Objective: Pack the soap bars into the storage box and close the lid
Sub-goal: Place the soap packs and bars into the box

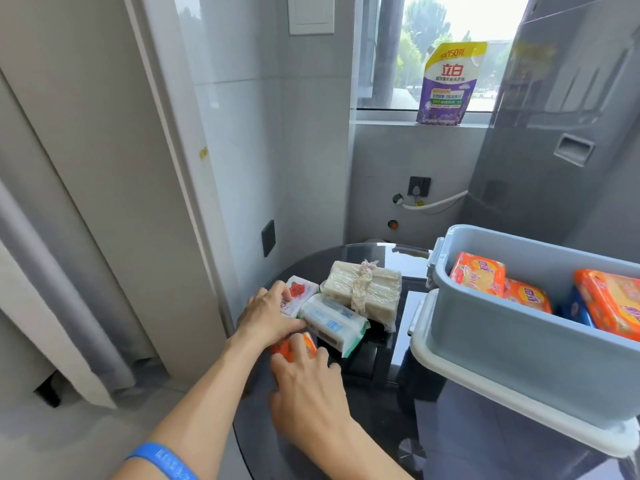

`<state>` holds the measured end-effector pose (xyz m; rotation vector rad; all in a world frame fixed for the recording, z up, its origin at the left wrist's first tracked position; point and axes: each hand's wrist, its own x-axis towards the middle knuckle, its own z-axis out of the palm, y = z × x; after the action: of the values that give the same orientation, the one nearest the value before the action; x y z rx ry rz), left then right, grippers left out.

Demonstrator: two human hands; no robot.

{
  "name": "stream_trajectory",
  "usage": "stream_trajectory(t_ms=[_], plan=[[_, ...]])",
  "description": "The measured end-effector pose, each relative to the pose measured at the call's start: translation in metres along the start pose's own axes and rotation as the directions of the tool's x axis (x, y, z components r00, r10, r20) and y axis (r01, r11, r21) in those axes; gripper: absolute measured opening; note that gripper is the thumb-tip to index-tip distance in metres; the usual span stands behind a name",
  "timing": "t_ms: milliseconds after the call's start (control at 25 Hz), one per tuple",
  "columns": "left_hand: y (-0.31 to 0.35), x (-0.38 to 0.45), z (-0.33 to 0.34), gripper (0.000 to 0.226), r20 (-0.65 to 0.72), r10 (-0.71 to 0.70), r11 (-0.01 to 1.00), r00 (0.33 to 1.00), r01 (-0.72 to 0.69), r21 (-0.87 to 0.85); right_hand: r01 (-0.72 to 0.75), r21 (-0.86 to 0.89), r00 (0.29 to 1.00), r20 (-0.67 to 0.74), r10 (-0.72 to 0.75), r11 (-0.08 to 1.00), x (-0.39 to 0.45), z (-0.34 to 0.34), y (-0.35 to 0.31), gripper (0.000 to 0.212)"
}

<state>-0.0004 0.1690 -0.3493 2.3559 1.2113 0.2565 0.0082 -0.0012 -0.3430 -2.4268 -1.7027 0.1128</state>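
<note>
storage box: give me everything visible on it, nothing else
The storage box is a grey-blue rectangular tub, plastic by the look, with a lighter flared rim and a clip latch on its left end. It has no lid on and its right end runs out of frame. It sits at the right of the dark round glass table, seemingly on a pale tray-like piece that may be its lid. Inside lie several orange-wrapped soap bars and something blue between them. Neither hand touches it.

Storage box [512, 327] w/ soap bars [479, 273] inside sits right of both hands; tied bundle [363, 287] beyond left hand [268, 315]; right hand [308, 386] nearest.
</note>
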Motion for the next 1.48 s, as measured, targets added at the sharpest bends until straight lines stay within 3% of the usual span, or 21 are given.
stream_trajectory(t_ms=[80, 160, 240, 320, 400, 440, 520, 640, 760, 920, 1120, 1240, 1320, 1480], plan=[[-0.002, 0.000, 0.000, 0.071, 0.007, -0.013, 0.999, 1.000, 0.013, 0.044, -0.034, -0.004, 0.999, -0.023, 0.034, 0.999, -0.010, -0.004, 0.021, 0.040], [-0.001, 0.001, 0.001, 0.078, 0.027, -0.035, 0.993, 0.999, 0.032, 0.113, -0.126, 0.077, 0.992, 0.029, 0.124, 0.989, -0.020, -0.014, 0.046, 0.059], [0.002, 0.001, 0.001, 0.082, 0.043, -0.084, 0.989, 0.996, 0.078, 0.125, -0.207, 0.142, 0.977, 0.082, 0.197, 0.968, -0.032, -0.028, 0.064, 0.063], [0.009, 0.000, -0.003, 0.077, 0.042, -0.190, 0.972, 0.981, 0.193, -0.131, -0.275, 0.232, 0.959, 0.134, 0.249, 0.933, -0.046, -0.039, 0.078, 0.060], [0.019, -0.003, -0.012, 0.064, 0.077, -0.274, 0.807, 0.959, 0.272, -0.523, -0.348, 0.386, 0.936, 0.191, 0.295, 0.854, -0.058, -0.054, 0.091, 0.062], [0.024, -0.006, -0.018, 0.057, 0.099, -0.284, 0.715, 0.954, 0.279, -0.640, -0.373, 0.438, 0.927, 0.214, 0.308, 0.818, -0.062, -0.061, 0.097, 0.061], [0.037, -0.015, -0.025, 0.047, 0.106, -0.245, 0.626, 0.964, 0.240, -0.742, -0.382, 0.490, 0.924, 0.223, 0.311, 0.784, -0.070, -0.075, 0.107, 0.057], [0.069, -0.034, -0.037, 0.044, 0.034, -0.127, 0.572, 0.991, 0.101, -0.814, -0.346, 0.539, 0.937, 0.162, 0.308, 0.768, -0.080, -0.085, 0.117, 0.054], [0.096, -0.044, -0.039, 0.039, 0.029, -0.063, 0.490, 0.998, 0.056, -0.870, -0.331, 0.456, 0.943, 0.125, 0.309, 0.826, -0.089, -0.079, 0.125, 0.058], [0.103, -0.048, -0.034, 0.031, 0.116, -0.081, 0.376, 0.990, 0.138, -0.916, -0.300, 0.201, 0.952, 0.130, 0.278, 0.932, -0.083, -0.059, 0.127, 0.050], [0.083, -0.041, -0.023, 0.024, 0.086, -0.175, 0.384, 0.981, 0.149, -0.911, -0.134, 0.111, 0.972, -0.178, 0.152, 0.985, 0.001, -0.083, 0.130, 0.050], [0.078, -0.036, -0.018, 0.026, 0.084, -0.199, 0.371, 0.976, 0.155, -0.916, -0.105, 0.036, 0.992, -0.070, 0.107, 0.994, 0.067, -0.096, 0.140, 0.070], [0.074, -0.033, -0.016, 0.027, 0.076, -0.194, 0.354, 0.978, 0.142, -0.924, -0.147, -0.049, 0.988, 0.043, 0.149, 0.988, 0.094, -0.086, 0.145, 0.067], [0.070, -0.022, -0.006, 0.026, 0.011, -0.149, 0.417, 0.989, 0.073, -0.906, -0.202, -0.108, 0.979, -0.055, 0.197, 0.973, 0.113, -0.055, 0.152, 0.053]])
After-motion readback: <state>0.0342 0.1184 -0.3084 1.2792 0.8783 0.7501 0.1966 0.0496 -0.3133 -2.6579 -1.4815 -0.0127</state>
